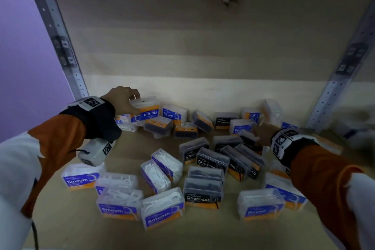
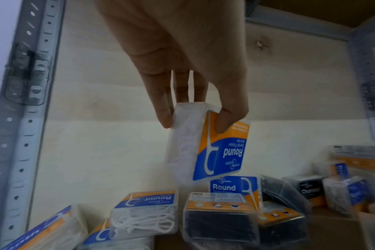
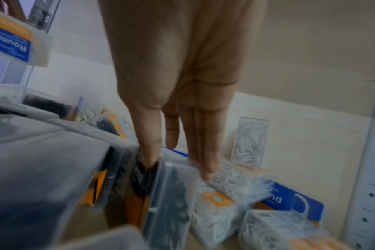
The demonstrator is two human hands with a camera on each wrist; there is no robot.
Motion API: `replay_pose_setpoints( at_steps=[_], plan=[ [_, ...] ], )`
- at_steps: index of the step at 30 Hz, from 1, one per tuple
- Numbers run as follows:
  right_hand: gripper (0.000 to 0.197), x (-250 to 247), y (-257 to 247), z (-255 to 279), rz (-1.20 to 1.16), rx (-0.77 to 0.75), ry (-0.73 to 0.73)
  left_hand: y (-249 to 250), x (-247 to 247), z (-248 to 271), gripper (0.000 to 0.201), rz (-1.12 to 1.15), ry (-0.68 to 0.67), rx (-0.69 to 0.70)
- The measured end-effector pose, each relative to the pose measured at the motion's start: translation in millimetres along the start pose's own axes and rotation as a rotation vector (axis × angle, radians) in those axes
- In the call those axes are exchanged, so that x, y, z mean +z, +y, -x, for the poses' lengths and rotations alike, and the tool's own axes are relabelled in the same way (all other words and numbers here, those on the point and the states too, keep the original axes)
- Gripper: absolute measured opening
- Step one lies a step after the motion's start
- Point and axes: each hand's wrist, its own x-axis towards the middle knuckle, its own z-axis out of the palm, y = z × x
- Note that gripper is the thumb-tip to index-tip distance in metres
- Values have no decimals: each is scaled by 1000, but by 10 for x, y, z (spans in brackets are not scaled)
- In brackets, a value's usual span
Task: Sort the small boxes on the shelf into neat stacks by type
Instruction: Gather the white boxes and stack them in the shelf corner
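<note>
Small clear boxes of dental flossers lie scattered on the wooden shelf (image 1: 67, 227): blue-labelled Smooth boxes (image 1: 162, 209) at the front left, black Charcoal boxes (image 1: 203, 193) in the middle, blue Round boxes (image 1: 261, 205) at the front right and back. My left hand (image 1: 133, 103) (image 2: 195, 123) pinches a Round box (image 1: 145, 107) (image 2: 214, 148) by its end, label upside down, lifted above the back-left boxes. My right hand (image 1: 256, 132) (image 3: 178, 165) reaches down at the back right, thumb and straight fingers straddling the top end of a Charcoal box (image 1: 248, 141) (image 3: 171, 194).
Perforated metal uprights (image 1: 60, 36) (image 1: 334, 87) frame the shelf on both sides, with a wooden back panel (image 1: 203, 36) behind. More Round boxes (image 3: 285, 199) lie by the right upright. Bare board shows along the front edge. A purple wall (image 1: 24, 46) is at the left.
</note>
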Motion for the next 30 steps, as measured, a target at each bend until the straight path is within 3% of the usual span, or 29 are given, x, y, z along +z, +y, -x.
replay_pose_setpoints(
  at_steps=[3, 5, 6, 8, 14, 18, 25, 30],
  plan=[
    [30, 71, 28, -36, 10, -24, -2, 70, -1, 40, 43, 13, -16, 29],
    [11, 30, 8, 39, -4, -10, -39, 152, -16, 85, 43, 25, -19, 57],
    [11, 27, 12, 68, -3, -11, -48, 205, -28, 118, 42, 34, -17, 73],
    [34, 24, 31, 140, -15, -10, -49, 343, -54, 204, 43, 45, -3, 125],
    [42, 49, 197, 477, -188, -15, 31, 872, -133, 640, 46, 75, 25, 287],
    [42, 169, 300, 828, -220, -69, 107, 1242, -145, 1023, 61, 111, 3, 371],
    [49, 547, 317, 1294, -266, -168, 104, 1827, 133, 1494, 46, 206, -26, 578],
    [54, 776, 326, 1367, -365, -149, 60, 2201, 451, 1652, 45, 211, -149, 668]
  ],
)
